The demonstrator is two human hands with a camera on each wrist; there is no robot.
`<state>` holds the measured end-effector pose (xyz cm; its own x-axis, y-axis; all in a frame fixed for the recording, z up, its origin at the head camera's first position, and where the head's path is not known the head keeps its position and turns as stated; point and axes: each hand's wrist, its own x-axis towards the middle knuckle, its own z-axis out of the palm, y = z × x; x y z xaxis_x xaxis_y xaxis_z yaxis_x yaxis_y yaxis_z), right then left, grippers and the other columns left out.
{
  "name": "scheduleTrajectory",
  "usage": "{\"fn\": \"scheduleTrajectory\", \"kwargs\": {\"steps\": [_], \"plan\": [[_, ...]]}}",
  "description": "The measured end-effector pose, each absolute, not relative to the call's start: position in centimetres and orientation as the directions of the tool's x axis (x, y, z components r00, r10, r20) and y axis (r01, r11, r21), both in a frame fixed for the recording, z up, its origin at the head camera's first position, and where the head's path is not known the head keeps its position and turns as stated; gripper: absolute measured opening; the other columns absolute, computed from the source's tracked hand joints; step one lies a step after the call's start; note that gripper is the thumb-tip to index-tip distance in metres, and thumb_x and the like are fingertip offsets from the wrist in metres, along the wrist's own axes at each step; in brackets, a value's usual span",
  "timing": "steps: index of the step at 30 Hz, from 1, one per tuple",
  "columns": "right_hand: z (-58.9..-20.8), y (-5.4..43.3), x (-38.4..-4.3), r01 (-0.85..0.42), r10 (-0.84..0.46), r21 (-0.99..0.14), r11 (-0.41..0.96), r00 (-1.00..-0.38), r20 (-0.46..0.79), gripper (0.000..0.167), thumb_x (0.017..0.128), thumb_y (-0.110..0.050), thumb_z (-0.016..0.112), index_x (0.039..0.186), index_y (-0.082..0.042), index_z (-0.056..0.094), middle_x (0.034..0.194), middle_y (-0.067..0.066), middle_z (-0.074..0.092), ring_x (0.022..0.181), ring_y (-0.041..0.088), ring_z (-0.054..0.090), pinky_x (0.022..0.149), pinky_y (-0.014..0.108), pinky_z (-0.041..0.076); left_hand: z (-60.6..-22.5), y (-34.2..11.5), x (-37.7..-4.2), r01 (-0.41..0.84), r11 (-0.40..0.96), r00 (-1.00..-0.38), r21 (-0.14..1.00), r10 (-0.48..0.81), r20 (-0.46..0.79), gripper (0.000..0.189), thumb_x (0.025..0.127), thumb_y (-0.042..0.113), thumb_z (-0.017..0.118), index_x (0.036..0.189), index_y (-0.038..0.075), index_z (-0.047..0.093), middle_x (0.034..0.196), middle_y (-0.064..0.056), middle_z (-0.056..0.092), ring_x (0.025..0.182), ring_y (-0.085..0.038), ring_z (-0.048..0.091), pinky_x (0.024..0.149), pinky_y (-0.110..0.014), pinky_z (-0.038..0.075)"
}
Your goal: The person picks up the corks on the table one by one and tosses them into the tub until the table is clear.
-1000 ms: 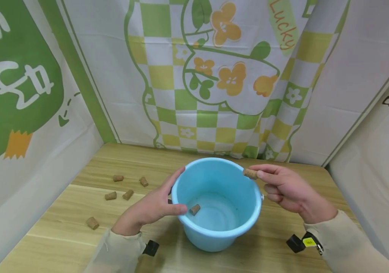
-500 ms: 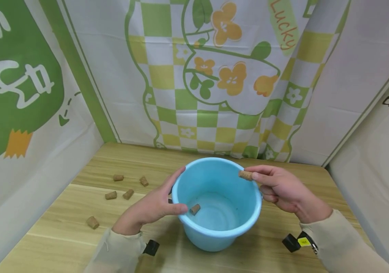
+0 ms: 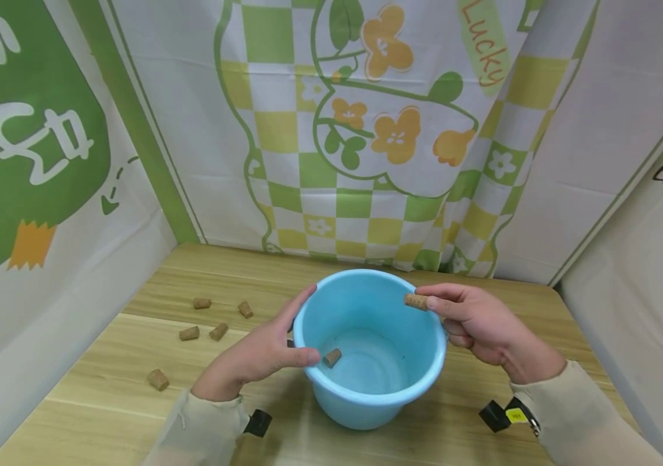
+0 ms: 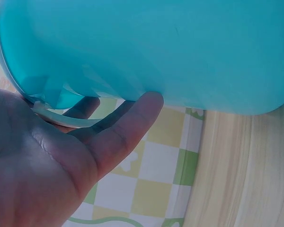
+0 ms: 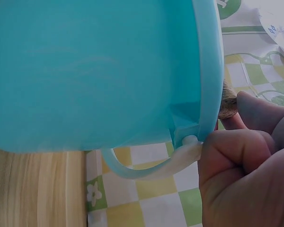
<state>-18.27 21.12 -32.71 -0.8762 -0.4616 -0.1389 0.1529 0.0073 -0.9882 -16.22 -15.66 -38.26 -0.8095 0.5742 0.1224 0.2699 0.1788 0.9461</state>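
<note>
- A light blue bucket [image 3: 363, 413] stands upright on a wooden desk [image 3: 98, 417], mouth facing up, between the person's two hands.
- The left hand [image 3: 266, 355] grips the bucket's left side, thumb over the rim and fingers against the outer wall, probably to keep it from sliding or tipping.
- The right hand [image 3: 478, 321] pinches a brown cork [image 3: 415, 301] by one end, between thumb and fingers; this grip seems to leave the other end free, pointing inward.
- That held cork is just inside the right rim, up near the top and well above the bucket's floor.
- A second cork [image 3: 332, 358] lies inside the bucket, at the left of its floor, near the left thumb.
- Five loose corks [image 3: 218, 331] are scattered on their sides on the desk, left of the bucket, apart from one another.
- The bucket's handle [image 5: 146, 171] hangs down outside, which leaves the mouth unobstructed.
- Behind hangs a green-and-yellow checked cloth [image 3: 319, 220].
</note>
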Motion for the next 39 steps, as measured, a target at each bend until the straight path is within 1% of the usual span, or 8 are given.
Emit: {"fn": "scheduleTrajectory", "kwargs": {"steps": [12,16,19,22,33,39], "plan": [[-32.72,20.99,-18.13,0.148,-0.441,-0.988,0.043,-0.884,-0.152,0.036,0.1,-0.023,0.064,0.129,-0.004,0.065,0.1,0.011,0.069,0.045,0.007,0.033,0.045,0.02,0.032,-38.34,-15.68,-16.26,0.265,0.178,-0.81,0.948,0.575,0.118,0.107,0.084,0.041,0.079,0.161,0.031,0.005,0.156,-0.014,0.025,0.126,-0.038,0.046,0.092,-0.045,0.048],[-32.72,20.85,-18.1,0.135,-0.43,-0.989,0.062,-0.891,-0.148,0.044,0.1,-0.027,0.063,0.135,0.001,0.059,0.11,0.015,0.07,0.045,0.006,0.032,0.045,0.02,0.031,-38.34,-15.64,-16.26,0.264,0.161,-0.804,0.951,0.582,0.125,0.107,0.085,0.04,0.079,0.161,0.03,0.004,0.156,-0.015,0.025,0.127,-0.039,0.045,0.092,-0.045,0.048],[-32.71,20.69,-18.03,0.122,-0.414,-0.988,0.096,-0.897,-0.151,0.052,0.101,-0.029,0.062,0.139,0.004,0.053,0.114,0.018,0.068,0.045,0.006,0.031,0.045,0.02,0.031,-38.37,-15.65,-16.26,0.262,0.155,-0.802,0.953,0.584,0.126,0.107,0.085,0.04,0.079,0.161,0.03,0.004,0.155,-0.016,0.026,0.127,-0.039,0.046,0.092,-0.044,0.048],[-32.7,20.6,-17.94,0.115,-0.402,-0.986,0.121,-0.902,-0.155,0.055,0.101,-0.031,0.062,0.141,0.005,0.05,0.116,0.019,0.066,0.045,0.006,0.03,0.045,0.019,0.03,-38.41,-15.66,-16.26,0.263,0.161,-0.804,0.951,0.581,0.124,0.107,0.085,0.041,0.079,0.161,0.03,0.004,0.155,-0.015,0.026,0.126,-0.038,0.046,0.092,-0.044,0.048],[-32.7,20.59,-17.84,0.126,-0.391,-0.985,0.119,-0.906,-0.163,0.053,0.1,-0.03,0.063,0.139,0.004,0.053,0.122,0.019,0.064,0.045,0.007,0.03,0.045,0.019,0.03,-38.4,-15.65,-16.22,0.26,0.175,-0.81,0.949,0.576,0.116,0.106,0.085,0.039,0.079,0.161,0.03,0.005,0.155,-0.015,0.026,0.126,-0.038,0.046,0.093,-0.045,0.048],[-32.72,20.63,-17.81,0.123,-0.389,-0.986,0.111,-0.908,-0.157,0.052,0.1,-0.03,0.064,0.138,0.004,0.054,0.122,0.019,0.063,0.046,0.007,0.031,0.045,0.019,0.031,-38.27,-15.54,-16.17,0.244,0.171,-0.815,0.955,0.57,0.106,0.108,0.084,0.038,0.08,0.16,0.031,0.005,0.156,-0.011,0.026,0.127,-0.037,0.046,0.093,-0.044,0.048]]}}
